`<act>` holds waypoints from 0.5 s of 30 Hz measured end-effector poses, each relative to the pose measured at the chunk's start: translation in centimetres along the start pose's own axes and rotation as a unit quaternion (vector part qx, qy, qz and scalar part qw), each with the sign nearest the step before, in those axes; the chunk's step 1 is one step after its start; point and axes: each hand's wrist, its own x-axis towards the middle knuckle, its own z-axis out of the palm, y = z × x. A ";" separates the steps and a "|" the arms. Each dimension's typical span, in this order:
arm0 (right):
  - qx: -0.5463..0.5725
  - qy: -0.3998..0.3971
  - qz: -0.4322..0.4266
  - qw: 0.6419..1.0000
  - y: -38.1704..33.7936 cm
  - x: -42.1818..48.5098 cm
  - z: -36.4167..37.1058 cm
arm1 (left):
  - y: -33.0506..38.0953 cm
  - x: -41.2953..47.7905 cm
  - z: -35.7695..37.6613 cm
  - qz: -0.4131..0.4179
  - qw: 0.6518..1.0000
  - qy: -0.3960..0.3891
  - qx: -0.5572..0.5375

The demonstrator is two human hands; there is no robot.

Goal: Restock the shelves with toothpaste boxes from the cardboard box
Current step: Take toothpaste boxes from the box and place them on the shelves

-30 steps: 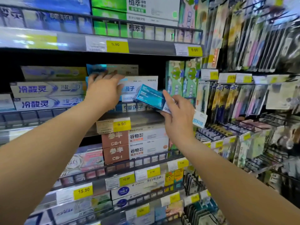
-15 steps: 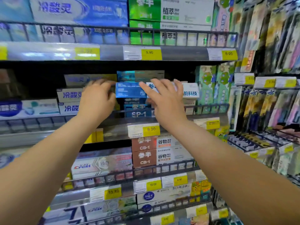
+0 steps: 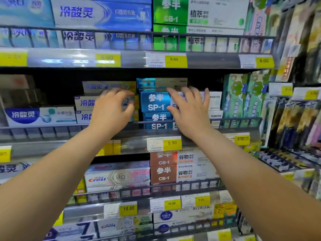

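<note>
A stack of blue-and-white SP-1 toothpaste boxes [image 3: 155,102] stands on the middle shelf [image 3: 132,136] behind its wire rail. My right hand [image 3: 189,110] lies flat with straight, spread fingers on the white front of the upper SP-1 box. My left hand [image 3: 112,110] is just left of the stack, fingers loosely curled in front of the neighbouring white-and-blue boxes [image 3: 85,102], holding nothing I can see. It is blurred. A darker teal box [image 3: 161,83] lies on top of the stack. The cardboard box is out of view.
The shelf above [image 3: 139,58] carries blue and green toothpaste boxes and yellow price tags. Brown CB-1 boxes [image 3: 163,168] and Crest boxes [image 3: 118,177] fill the shelf below. Green children's toothpaste [image 3: 243,98] stands to the right, with toothbrush racks [image 3: 295,110] beyond.
My right hand has set its blue-and-white box onto the SP-1 stack and now lies flat on it. My left hand slid from the stack to its left side. The camera moved closer.
</note>
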 end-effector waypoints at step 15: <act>0.258 -0.013 -0.036 0.965 -2.9 -9.3 -0.6 | 1.8 -11.2 -0.6 -0.021 0.999 0.026 0.009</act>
